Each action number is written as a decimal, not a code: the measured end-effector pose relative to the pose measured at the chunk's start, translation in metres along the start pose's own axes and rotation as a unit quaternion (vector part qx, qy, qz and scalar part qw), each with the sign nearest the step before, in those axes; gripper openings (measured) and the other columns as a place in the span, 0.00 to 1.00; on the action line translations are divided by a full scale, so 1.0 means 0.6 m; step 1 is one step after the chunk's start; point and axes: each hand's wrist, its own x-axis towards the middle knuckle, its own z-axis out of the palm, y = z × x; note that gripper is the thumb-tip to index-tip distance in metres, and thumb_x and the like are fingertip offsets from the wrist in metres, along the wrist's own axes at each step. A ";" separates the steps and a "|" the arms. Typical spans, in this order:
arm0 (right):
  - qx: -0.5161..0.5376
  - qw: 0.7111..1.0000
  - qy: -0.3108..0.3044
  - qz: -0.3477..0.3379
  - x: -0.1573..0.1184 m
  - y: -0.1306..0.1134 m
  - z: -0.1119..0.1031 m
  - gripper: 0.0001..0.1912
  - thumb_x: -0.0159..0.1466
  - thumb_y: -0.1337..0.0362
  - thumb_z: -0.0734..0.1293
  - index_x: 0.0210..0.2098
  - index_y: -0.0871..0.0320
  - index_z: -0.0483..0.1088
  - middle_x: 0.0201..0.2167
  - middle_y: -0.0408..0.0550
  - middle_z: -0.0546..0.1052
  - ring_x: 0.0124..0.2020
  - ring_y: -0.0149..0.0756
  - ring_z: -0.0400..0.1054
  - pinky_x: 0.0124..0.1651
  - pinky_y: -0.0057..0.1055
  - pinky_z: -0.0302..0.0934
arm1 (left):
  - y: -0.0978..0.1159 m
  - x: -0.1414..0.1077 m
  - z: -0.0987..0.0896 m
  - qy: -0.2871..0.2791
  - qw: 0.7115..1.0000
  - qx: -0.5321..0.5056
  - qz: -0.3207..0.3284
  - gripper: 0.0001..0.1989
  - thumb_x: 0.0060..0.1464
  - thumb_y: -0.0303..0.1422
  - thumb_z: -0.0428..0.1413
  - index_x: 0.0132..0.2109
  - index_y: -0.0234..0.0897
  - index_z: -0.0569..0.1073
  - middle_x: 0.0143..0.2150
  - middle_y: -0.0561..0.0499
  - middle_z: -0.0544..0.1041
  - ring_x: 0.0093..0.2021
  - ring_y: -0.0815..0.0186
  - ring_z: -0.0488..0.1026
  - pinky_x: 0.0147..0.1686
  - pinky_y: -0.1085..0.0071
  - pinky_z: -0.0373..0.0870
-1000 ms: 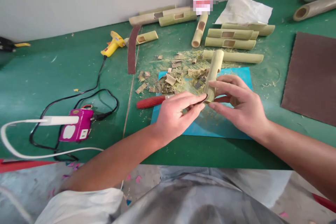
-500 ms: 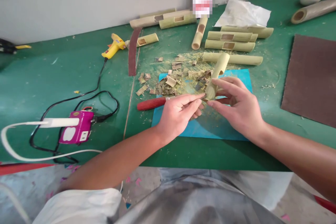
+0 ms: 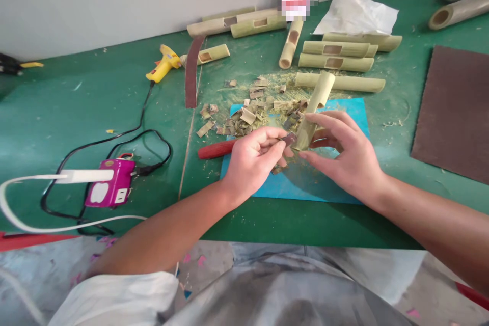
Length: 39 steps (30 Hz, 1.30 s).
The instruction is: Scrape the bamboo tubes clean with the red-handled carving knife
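Note:
A pale green bamboo tube [image 3: 314, 107] with a cut-out in its side is gripped near its lower end by my right hand [image 3: 349, 155], tilted away from me. Between the thumb and fingers of my left hand [image 3: 254, 160] is a small dark brown piece of sandpaper [image 3: 289, 139], just beside the tube's near end. A red handle [image 3: 216, 149] sticks out to the left of my left hand; the rest of that tool is hidden. Beneath both hands lies a blue sheet [image 3: 324, 186], with bamboo chips [image 3: 248, 115] and dust over its far left part.
Several notched bamboo tubes [image 3: 336, 63] lie at the back. A brown sandpaper strip [image 3: 192, 79] and a yellow glue gun [image 3: 165, 64] are back left. A purple power adapter [image 3: 110, 183] with cords sits left, a large brown sheet [image 3: 454, 117] right.
My left hand has drawn slightly back from the tube's near end, bringing the brown sandpaper piece into view. My right hand keeps its hold on the tube.

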 end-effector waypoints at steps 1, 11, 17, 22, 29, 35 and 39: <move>0.007 1.000 -0.004 0.001 -0.001 0.000 0.000 0.28 0.56 0.61 0.74 0.56 0.47 0.69 0.53 0.48 0.67 0.40 0.33 0.72 0.48 0.39 0.74 | 0.001 0.001 -0.001 0.001 1.000 -0.002 -0.002 0.07 0.57 0.32 0.57 0.41 0.33 0.73 0.29 0.51 0.78 0.25 0.70 0.75 0.24 0.76 0.72; 0.234 0.962 -0.119 0.077 -0.007 -0.008 -0.006 0.26 0.59 0.58 0.72 0.56 0.49 0.66 0.53 0.50 0.74 0.47 0.40 0.74 0.51 0.45 0.71 | -0.004 -0.004 -0.011 0.033 0.990 0.064 0.120 0.02 0.60 0.30 0.55 0.40 0.36 0.71 0.32 0.52 0.75 0.27 0.72 0.74 0.28 0.76 0.73; 0.083 0.989 -0.124 0.005 -0.004 -0.010 -0.018 0.24 0.61 0.57 0.70 0.56 0.50 0.68 0.48 0.49 0.78 0.43 0.41 0.75 0.48 0.43 0.71 | -0.006 -0.003 -0.012 0.049 0.962 0.165 0.212 0.03 0.60 0.29 0.55 0.41 0.35 0.72 0.34 0.51 0.76 0.30 0.72 0.74 0.31 0.76 0.73; -0.123 0.977 -0.127 -0.118 0.003 -0.005 -0.029 0.28 0.58 0.60 0.70 0.58 0.50 0.67 0.51 0.49 0.77 0.49 0.46 0.71 0.54 0.47 0.65 | -0.006 0.005 -0.017 0.033 0.919 0.264 0.290 0.02 0.59 0.26 0.56 0.38 0.35 0.74 0.34 0.51 0.78 0.33 0.70 0.75 0.35 0.75 0.73; -0.195 0.948 -0.191 -0.164 0.010 0.010 -0.031 0.34 0.53 0.66 0.69 0.60 0.52 0.66 0.52 0.50 0.75 0.56 0.49 0.66 0.59 0.50 0.59 | -0.015 0.007 -0.029 -0.085 0.855 0.362 0.361 0.06 0.62 0.27 0.55 0.43 0.37 0.76 0.40 0.49 0.79 0.38 0.71 0.77 0.40 0.76 0.73; -0.234 0.936 -0.203 -0.168 0.015 0.014 -0.038 0.32 0.54 0.57 0.72 0.58 0.47 0.68 0.55 0.50 0.74 0.58 0.53 0.63 0.59 0.53 0.55 | -0.012 0.007 -0.031 -0.095 0.846 0.390 0.351 0.07 0.62 0.28 0.54 0.43 0.37 0.76 0.40 0.48 0.79 0.39 0.70 0.76 0.42 0.74 0.74; -0.236 0.939 -0.179 -0.176 0.016 0.013 -0.038 0.28 0.56 0.54 0.72 0.56 0.48 0.70 0.55 0.49 0.74 0.58 0.53 0.64 0.59 0.52 0.56 | -0.011 0.006 -0.027 -0.117 0.842 0.390 0.353 0.05 0.62 0.30 0.55 0.42 0.36 0.76 0.39 0.49 0.79 0.39 0.69 0.77 0.42 0.75 0.73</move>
